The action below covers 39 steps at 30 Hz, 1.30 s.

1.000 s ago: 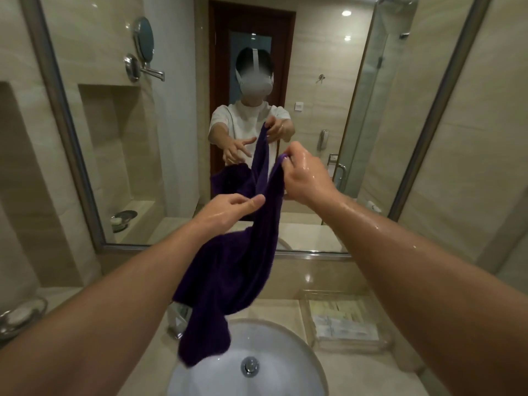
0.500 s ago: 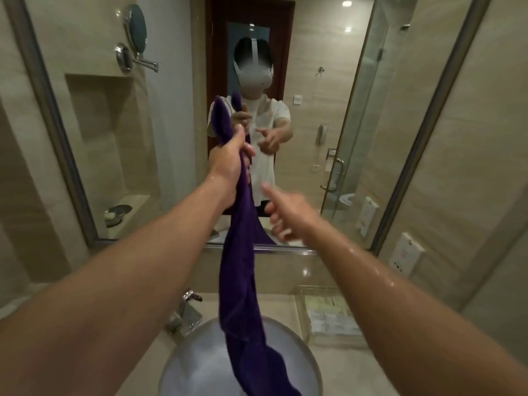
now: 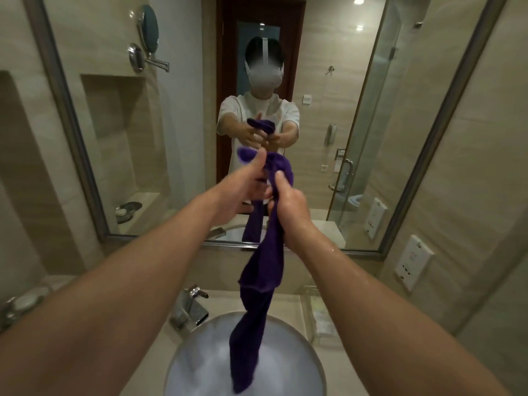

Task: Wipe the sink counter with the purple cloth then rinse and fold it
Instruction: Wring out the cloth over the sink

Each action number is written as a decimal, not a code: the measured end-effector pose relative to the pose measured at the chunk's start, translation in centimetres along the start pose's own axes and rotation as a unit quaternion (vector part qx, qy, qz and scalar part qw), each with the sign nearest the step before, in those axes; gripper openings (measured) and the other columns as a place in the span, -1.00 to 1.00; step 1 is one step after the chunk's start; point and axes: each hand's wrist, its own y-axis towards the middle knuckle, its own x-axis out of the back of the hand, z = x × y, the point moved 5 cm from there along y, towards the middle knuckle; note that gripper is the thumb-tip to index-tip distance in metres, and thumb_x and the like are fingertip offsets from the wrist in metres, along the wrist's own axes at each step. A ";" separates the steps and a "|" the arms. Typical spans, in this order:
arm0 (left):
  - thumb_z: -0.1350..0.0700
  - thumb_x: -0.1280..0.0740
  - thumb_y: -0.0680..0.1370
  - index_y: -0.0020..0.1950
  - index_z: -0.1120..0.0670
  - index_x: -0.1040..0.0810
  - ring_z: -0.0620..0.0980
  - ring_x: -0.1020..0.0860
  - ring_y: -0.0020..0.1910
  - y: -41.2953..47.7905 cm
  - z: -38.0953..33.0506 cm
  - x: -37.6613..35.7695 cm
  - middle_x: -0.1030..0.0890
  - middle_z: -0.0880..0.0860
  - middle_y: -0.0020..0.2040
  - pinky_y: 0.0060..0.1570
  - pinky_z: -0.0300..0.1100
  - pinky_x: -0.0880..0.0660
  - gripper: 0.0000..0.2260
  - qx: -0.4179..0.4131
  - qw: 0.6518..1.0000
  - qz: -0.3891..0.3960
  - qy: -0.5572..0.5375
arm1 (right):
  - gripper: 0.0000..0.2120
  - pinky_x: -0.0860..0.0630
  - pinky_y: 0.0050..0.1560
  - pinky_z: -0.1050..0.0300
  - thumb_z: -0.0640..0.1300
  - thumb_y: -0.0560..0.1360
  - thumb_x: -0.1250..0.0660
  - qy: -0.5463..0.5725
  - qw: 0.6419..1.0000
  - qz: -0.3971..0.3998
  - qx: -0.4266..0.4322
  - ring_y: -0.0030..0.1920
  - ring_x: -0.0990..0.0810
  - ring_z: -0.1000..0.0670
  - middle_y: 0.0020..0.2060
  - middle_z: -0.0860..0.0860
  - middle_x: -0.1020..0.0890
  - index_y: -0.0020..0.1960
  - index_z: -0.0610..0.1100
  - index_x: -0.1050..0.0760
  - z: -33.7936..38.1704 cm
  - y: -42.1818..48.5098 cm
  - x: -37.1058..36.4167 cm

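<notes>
right hand [image 3: 285, 204] joined left hand [image 3: 240, 187] | both hands grip purple cloth [image 3: 265, 270] over sink [image 3: 285, 367]

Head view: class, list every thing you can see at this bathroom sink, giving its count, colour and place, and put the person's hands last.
purple cloth: 1, purple, bunched, hanging from both hands over the basin
basin: 1, white, bottom centre
faucet: 1, chrome, behind the basin to its left
counter: 1, beige, around the basin
clear tray: 1, transparent, right of the basin
soap dish: 1, metal, far left on the counter
mirror: 1, metal-framed, on the wall behind the counter
socket plate: 1, white, right wall
left hand: 1, grips the cloth's top
right hand: 1, wet, grips the cloth beside the left hand
</notes>
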 end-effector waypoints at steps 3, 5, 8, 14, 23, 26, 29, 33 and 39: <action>-0.47 -0.37 0.30 0.45 -0.11 -0.39 0.04 -0.49 0.34 -2.1 6.0 -1.6 -0.58 -0.01 0.31 0.42 0.16 -0.28 -0.20 0.048 0.996 0.068 -0.021 | -0.57 -0.41 -0.35 0.11 0.25 0.58 -0.21 0.035 0.999 -0.030 0.006 -0.48 -0.42 0.06 -0.51 0.09 -0.47 -0.27 -0.04 -0.53 2.5 0.7 0.8; -0.20 -0.54 0.29 0.37 -0.08 -0.43 -0.01 -0.55 0.24 -3.8 9.6 -3.9 -0.61 -0.04 0.23 0.39 0.14 -0.37 -0.31 0.067 0.995 0.077 -0.001 | -0.58 -0.37 -0.38 0.14 0.23 0.59 -0.21 0.034 0.999 -0.025 0.013 -0.52 -0.39 0.09 -0.51 0.09 -0.45 -0.28 -0.04 -0.50 4.5 1.1 0.5; 0.01 -0.65 0.21 0.38 -0.02 -0.42 -0.14 -0.53 0.18 -4.6 12.6 -7.0 -0.58 -0.14 0.19 0.26 -0.06 -0.44 -0.21 0.061 0.997 0.036 0.018 | -0.58 -0.40 -0.35 0.15 0.20 0.60 -0.21 0.020 0.999 0.004 0.036 -0.51 -0.42 0.08 -0.49 0.08 -0.48 -0.28 -0.04 -0.50 7.3 1.3 -0.3; 0.18 -0.65 0.26 0.16 0.05 -0.55 -0.01 -0.65 0.02 -3.5 16.6 -8.4 -0.67 0.02 0.03 -0.03 -0.18 -0.59 -0.48 0.076 0.992 -0.087 -0.053 | -0.64 -0.41 -0.33 0.15 0.18 0.62 -0.20 0.014 0.997 -0.002 0.071 -0.50 -0.42 0.09 -0.45 0.08 -0.48 -0.15 -0.08 -0.50 10.9 1.5 -0.6; -0.27 -0.39 0.47 0.26 0.25 -0.55 0.17 -0.56 0.21 -7.9 26.1 -10.9 -0.65 0.13 0.17 0.26 0.12 -0.46 -0.37 0.444 0.869 0.034 -0.215 | -0.66 -0.41 -0.19 0.12 0.10 0.63 -0.22 0.022 0.990 -0.036 0.132 -0.41 -0.43 0.09 -0.41 0.05 -0.48 -0.17 -0.11 -0.52 13.1 1.6 0.2; -0.16 -0.13 0.61 0.31 0.31 -0.51 0.26 -0.55 0.21 -6.2 25.2 -12.6 -0.65 0.27 0.16 0.16 0.24 -0.47 -0.43 0.428 0.801 0.027 -0.418 | -0.64 -0.41 -0.14 0.10 0.12 0.64 -0.20 -0.005 0.990 -0.048 0.130 -0.40 -0.44 0.09 -0.42 0.05 -0.47 -0.18 -0.09 -0.53 12.7 1.1 0.4; -0.07 -0.02 0.65 0.38 0.34 -0.35 0.34 -0.54 0.17 -3.7 25.3 -13.4 -0.57 0.37 0.19 0.10 0.38 -0.44 -0.47 0.363 0.676 -0.118 -0.631 | -0.67 -0.42 -0.14 0.12 0.09 0.63 -0.21 -0.014 0.994 -0.063 0.088 -0.35 -0.44 0.08 -0.36 0.04 -0.51 0.00 -0.14 -0.60 12.3 0.7 1.6; -0.12 -0.08 0.64 0.26 0.27 -0.34 0.45 -0.44 0.30 -2.1 26.5 -14.0 -0.43 0.48 0.27 0.24 0.38 -0.39 -0.54 0.297 0.556 -0.167 -0.758 | -0.69 -0.43 -0.34 0.20 0.05 0.59 -0.26 -0.033 0.998 -0.054 -0.020 -0.46 -0.47 0.08 -0.42 0.05 -0.49 0.16 -0.16 -0.53 11.9 -0.3 4.4; 0.04 0.01 0.64 0.38 0.08 -0.44 0.13 -0.57 0.11 -2.9 32.2 -11.1 -0.54 0.04 0.29 -0.25 -0.04 -0.57 -0.60 0.266 0.463 -0.399 -0.745 | -0.81 -0.36 -0.38 0.20 0.03 0.57 -0.25 -0.054 0.996 -0.065 -0.039 -0.48 -0.36 0.10 -0.50 0.09 -0.41 0.00 -0.08 -0.51 11.9 -0.1 8.5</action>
